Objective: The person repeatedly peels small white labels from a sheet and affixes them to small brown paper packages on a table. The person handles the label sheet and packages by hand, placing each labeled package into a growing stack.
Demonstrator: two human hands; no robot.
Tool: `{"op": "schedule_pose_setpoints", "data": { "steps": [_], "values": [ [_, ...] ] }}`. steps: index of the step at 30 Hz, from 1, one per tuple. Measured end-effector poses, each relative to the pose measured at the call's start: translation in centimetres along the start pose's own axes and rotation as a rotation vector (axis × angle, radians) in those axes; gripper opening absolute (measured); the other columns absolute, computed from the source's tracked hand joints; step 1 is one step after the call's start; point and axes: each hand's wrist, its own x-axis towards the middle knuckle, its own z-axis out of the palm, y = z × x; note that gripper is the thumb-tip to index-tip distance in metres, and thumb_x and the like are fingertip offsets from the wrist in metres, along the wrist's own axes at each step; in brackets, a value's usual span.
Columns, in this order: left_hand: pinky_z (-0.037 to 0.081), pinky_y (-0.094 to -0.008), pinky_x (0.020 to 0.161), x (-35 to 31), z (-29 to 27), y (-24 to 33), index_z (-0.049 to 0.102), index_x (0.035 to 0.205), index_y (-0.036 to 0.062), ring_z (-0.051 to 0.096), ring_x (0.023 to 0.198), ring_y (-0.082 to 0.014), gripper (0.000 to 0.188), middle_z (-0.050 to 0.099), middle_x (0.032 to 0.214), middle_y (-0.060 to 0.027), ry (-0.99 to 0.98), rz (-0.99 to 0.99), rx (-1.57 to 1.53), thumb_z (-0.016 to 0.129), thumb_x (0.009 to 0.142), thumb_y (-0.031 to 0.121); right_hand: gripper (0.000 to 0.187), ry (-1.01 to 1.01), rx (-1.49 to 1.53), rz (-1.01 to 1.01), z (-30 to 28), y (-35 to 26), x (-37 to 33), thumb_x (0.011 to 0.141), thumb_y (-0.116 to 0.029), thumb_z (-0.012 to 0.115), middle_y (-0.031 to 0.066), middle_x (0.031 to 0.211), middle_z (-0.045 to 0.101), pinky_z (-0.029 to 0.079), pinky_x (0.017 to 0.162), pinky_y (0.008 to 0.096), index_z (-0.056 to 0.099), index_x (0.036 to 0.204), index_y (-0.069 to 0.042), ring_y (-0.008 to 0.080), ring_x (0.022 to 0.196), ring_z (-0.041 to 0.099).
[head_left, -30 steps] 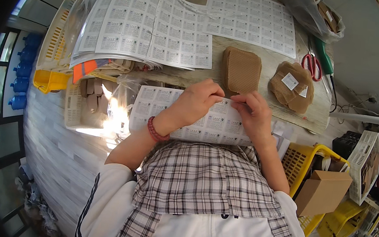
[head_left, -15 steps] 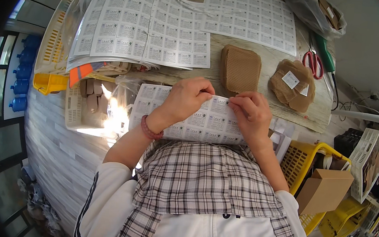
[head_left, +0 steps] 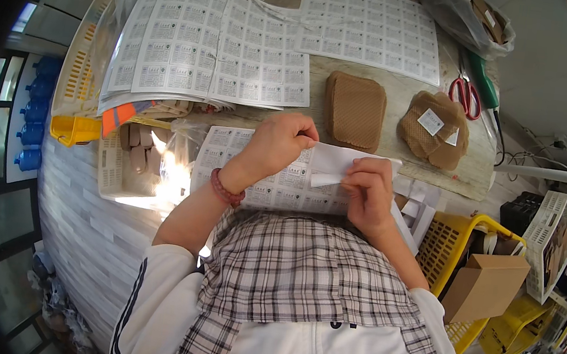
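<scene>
A sheet of printed labels [head_left: 230, 149] lies across my lap at the table's near edge. My left hand [head_left: 274, 147] pinches its upper edge, thumb and fingers closed on the paper. My right hand [head_left: 370, 191], fingers also closed, grips a part of the sheet that is turned over. A blank white surface [head_left: 332, 156] shows between the hands, and a narrow white strip [head_left: 326, 179] runs to the right fingertips. Just beyond the hands stands a neat stack of brown textured pieces [head_left: 354, 111]. A looser pile of brown pieces [head_left: 415, 140] with small white labels lies farther right.
More label sheets [head_left: 194, 39] and another sheet [head_left: 372, 29] cover the table's far side. Red-handled scissors [head_left: 465, 97] lie by a green-handled tool [head_left: 484, 81] with a cord. A yellow basket [head_left: 445, 246] holding a cardboard box [head_left: 486, 287] stands at my right.
My right hand has moved down and slightly right, folding part of the sheet over so its blank white side shows. My left hand stays nearly where it was.
</scene>
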Motion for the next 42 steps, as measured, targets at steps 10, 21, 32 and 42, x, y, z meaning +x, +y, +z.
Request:
{"op": "schedule_pose_setpoints", "data": {
  "steps": [10, 21, 32, 42],
  "values": [
    [0.036, -0.0494, 0.111, 2.1, 3.2, -0.6, 0.059, 0.085, -0.0007, 0.045, 0.135, -0.0407, 0.004, 0.055, 0.134, -0.0257, 0.088, 0.597, 0.317, 0.057, 0.088, 0.002, 0.006, 0.144, 0.433, 0.745, -1.7, 10.2, 4.7, 0.097, -0.007, 0.059, -0.0003, 0.082, 0.057, 0.044, 0.070, 0.0226, 0.057, 0.094, -0.001, 0.0070, 0.075, 0.051],
    [0.034, -0.0530, 0.113, 2.7, 3.6, -1.2, 0.058, 0.086, -0.0016, 0.045, 0.134, -0.0395, 0.005, 0.054, 0.134, -0.0255, 0.039, 0.586, 0.319, 0.057, 0.087, 0.003, 0.004, 0.028, 0.301, 0.800, 0.3, 13.0, 4.8, 0.094, -0.005, 0.062, -0.0009, 0.075, 0.058, 0.044, 0.061, 0.0225, 0.059, 0.093, -0.003, 0.0070, 0.067, 0.052],
    [0.035, -0.0526, 0.112, 2.7, 3.7, -1.3, 0.057, 0.087, -0.0019, 0.047, 0.131, -0.0390, 0.004, 0.055, 0.131, -0.0240, 0.046, 0.585, 0.307, 0.057, 0.086, 0.002, 0.004, 0.013, 0.240, 0.811, 0.6, 12.9, 5.0, 0.093, -0.005, 0.062, 0.0006, 0.076, 0.059, 0.045, 0.064, 0.0241, 0.060, 0.092, -0.001, 0.0084, 0.069, 0.053],
    [0.037, -0.0516, 0.111, 2.6, 3.7, -0.9, 0.056, 0.085, -0.0018, 0.049, 0.124, -0.0452, 0.003, 0.050, 0.135, -0.0232, 0.047, 0.488, 0.186, 0.056, 0.086, 0.000, 0.005, 0.008, 0.228, 0.812, 0.7, 12.8, 5.0, 0.093, -0.005, 0.062, 0.0019, 0.077, 0.061, 0.047, 0.067, 0.0252, 0.060, 0.093, -0.001, 0.0097, 0.070, 0.054]
  ]
}}
